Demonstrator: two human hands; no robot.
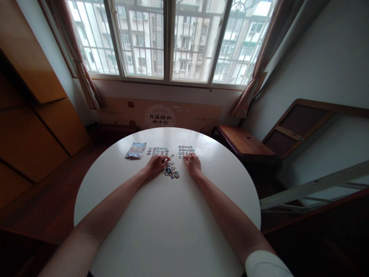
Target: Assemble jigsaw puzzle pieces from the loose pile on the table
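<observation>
Small jigsaw puzzle pieces lie on a white round table (161, 215). My left hand (156, 164) rests by the left edge of a loose pile of puzzle pieces (172, 171). Its thumb and index finger are pinched; what they hold, if anything, is too small to make out. Just beyond it, spaced rows of puzzle pieces (158, 151) are laid out. My right hand (193, 163) is at the near side of a second group of spaced pieces (186, 148), its fingertips closed on a puzzle piece (184, 157). That hand covers part of the lowest row.
A colourful printed packet (135, 150) lies left of the rows. Beyond the table, a large printed cardboard panel (190, 113) leans below the barred window (144, 42). A wooden side table (245, 140) stands at the right, wooden cabinets (49, 127) at the left.
</observation>
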